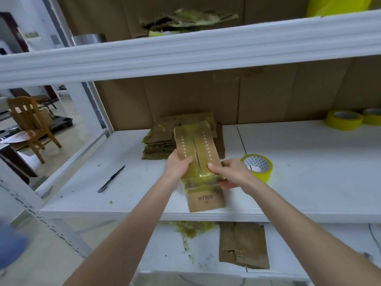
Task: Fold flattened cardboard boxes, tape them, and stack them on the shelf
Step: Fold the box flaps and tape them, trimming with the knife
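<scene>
both hands have hold of one cardboard box (198, 149): the left hand (178, 166) clasps its left edge with the thumb lying over the top face, and the right hand (234, 174) grips the right edge, thumb on top and fingers curled beneath. the box is held lengthways over the front of the middle shelf (309, 162), its far end tipped up toward the stack of flattened boxes (159, 141) behind it and its near flap, printed with a code, reaching the shelf's front edge. it looks flat or barely opened; i cannot tell whether the sides have begun to spread. yellowed old tape clings across its middle, but no fresh strip shows on it

as a judgement, work on this box is at its start: it has to be squared up, its flaps folded in and the seam taped. the tape roll (258, 167) stands just beside the right hand, untouched, and a pen-like tool (111, 179) lies well to the left. no made-up box is in view on any shelf, so nothing seems stacked yet, and the pile behind holds several flats to go. a loose cardboard piece (243, 244) lies on the lower shelf (185, 261), crumpled scraps (185, 21) on the upper shelf (206, 44)
</scene>
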